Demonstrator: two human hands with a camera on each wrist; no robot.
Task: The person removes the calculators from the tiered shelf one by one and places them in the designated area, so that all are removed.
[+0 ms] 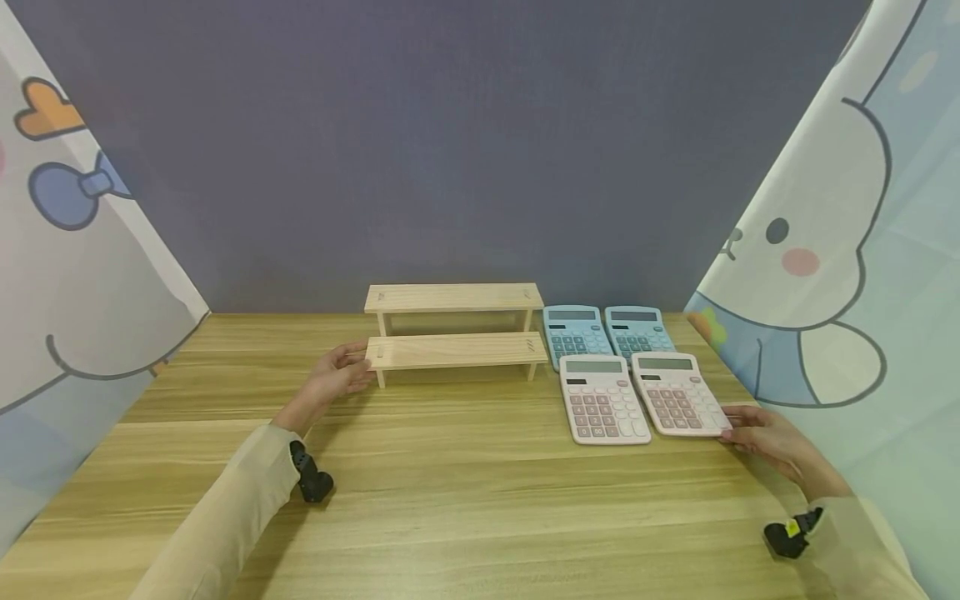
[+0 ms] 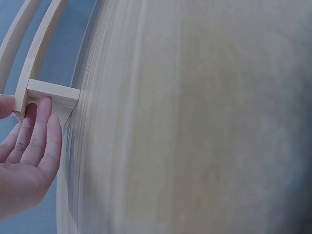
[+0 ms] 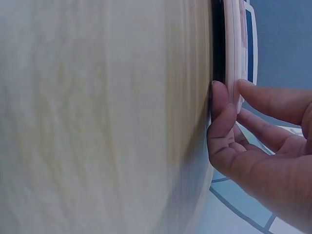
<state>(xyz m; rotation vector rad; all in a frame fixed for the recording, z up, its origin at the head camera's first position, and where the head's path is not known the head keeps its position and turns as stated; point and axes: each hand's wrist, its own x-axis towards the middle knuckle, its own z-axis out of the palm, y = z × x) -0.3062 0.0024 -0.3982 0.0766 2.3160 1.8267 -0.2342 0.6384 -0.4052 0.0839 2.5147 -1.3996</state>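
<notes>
My left hand [image 1: 339, 372] is at the left end of the front wooden shelf [image 1: 456, 351], a pale low plank on short legs. In the left wrist view the thumb is at the plank's edge, and the fingers [image 2: 36, 141] reach under it by the leg. My right hand [image 1: 772, 437] pinches the near right corner of a pink calculator [image 1: 677, 396]. The right wrist view shows the thumb on the calculator's upper face and curled fingertips beneath its edge. That calculator sits slightly askew beside another pink calculator [image 1: 603, 400].
Behind the front plank stands a similar, higher wooden shelf [image 1: 453, 297]. Two blue calculators [image 1: 573, 333] lie behind the pink ones, right of the shelves. All rest on a wood-grain table [image 1: 465, 500]. A dark grey panel [image 1: 450, 150] rises at the back, with cartoon-printed cloth [image 1: 817, 192] at both sides.
</notes>
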